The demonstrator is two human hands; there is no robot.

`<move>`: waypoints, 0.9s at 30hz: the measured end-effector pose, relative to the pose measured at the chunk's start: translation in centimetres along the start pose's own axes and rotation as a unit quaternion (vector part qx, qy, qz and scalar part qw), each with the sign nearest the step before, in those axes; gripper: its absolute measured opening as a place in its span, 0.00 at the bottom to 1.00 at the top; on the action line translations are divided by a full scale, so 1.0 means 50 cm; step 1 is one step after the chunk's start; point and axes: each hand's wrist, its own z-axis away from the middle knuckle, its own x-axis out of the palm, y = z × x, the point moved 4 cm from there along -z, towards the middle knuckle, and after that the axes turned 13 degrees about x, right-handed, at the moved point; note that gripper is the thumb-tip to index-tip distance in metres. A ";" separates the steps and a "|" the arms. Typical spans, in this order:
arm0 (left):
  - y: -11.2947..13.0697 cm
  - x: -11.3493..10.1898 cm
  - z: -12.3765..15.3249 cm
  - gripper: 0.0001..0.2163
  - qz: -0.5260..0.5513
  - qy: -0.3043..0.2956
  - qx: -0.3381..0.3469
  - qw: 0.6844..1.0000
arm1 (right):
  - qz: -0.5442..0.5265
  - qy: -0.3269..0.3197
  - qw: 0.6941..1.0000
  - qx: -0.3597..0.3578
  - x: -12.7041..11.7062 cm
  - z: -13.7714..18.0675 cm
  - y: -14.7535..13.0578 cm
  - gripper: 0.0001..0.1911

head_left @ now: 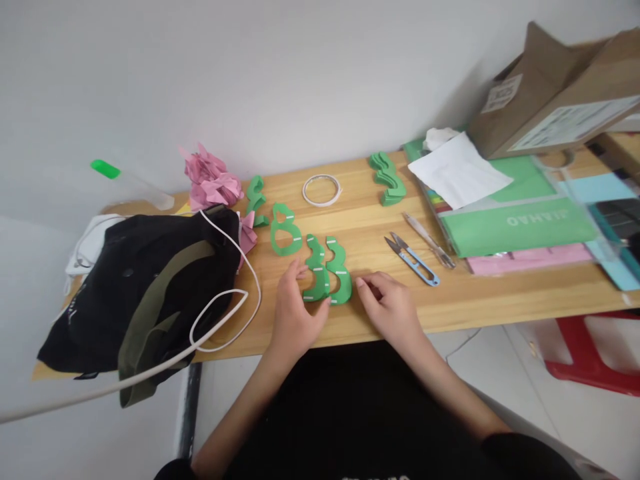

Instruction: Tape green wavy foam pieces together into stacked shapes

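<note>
The left hand is spread with nothing clasped, fingers and thumb around the lower end of a wavy green paper cutout with white strips, which lies flat on the light wooden tabletop next to a similar 3-shaped green cutout. The right hand rests just right of that second piece, fingers loosely curled; whether it pinches anything I cannot tell. Beyond them lie a green paper loop and a thin white tape roll.

Strip-marked green 3-shapes: 2. Tape roll: 1. Snips: 1. Pen: 1. Right green stack: several layers, exact count uncertain.
</note>
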 end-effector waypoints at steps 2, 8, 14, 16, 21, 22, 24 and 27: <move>-0.003 0.000 0.004 0.38 0.004 -0.001 -0.006 1.000 | -0.006 -0.003 1.000 0.015 -0.002 -0.003 0.005 0.16; -0.008 -0.007 0.012 0.37 0.022 -0.017 -0.034 0.999 | -0.029 -0.048 0.997 0.057 0.003 -0.005 0.020 0.17; 0.029 -0.009 0.006 0.41 -0.010 -0.043 0.080 0.996 | -0.073 -0.111 0.990 0.055 0.016 0.004 0.009 0.16; 0.040 -0.003 0.004 0.42 0.020 -0.064 0.092 0.994 | -0.075 -0.120 0.989 0.050 0.017 0.006 0.005 0.17; 0.040 0.004 -0.002 0.39 0.047 -0.047 0.082 0.994 | -0.075 -0.122 0.988 0.060 0.012 0.006 0.006 0.17; 0.035 0.003 -0.002 0.39 0.050 -0.041 0.075 0.995 | -0.076 -0.120 0.988 0.063 0.011 0.005 0.008 0.17; 0.024 -0.001 -0.001 0.40 0.051 -0.032 0.060 0.996 | -0.078 -0.118 0.988 0.069 0.011 0.003 0.012 0.17; 0.010 -0.010 -0.001 0.42 0.043 -0.021 0.039 0.998 | -0.084 -0.116 0.987 0.078 0.012 0.000 0.017 0.18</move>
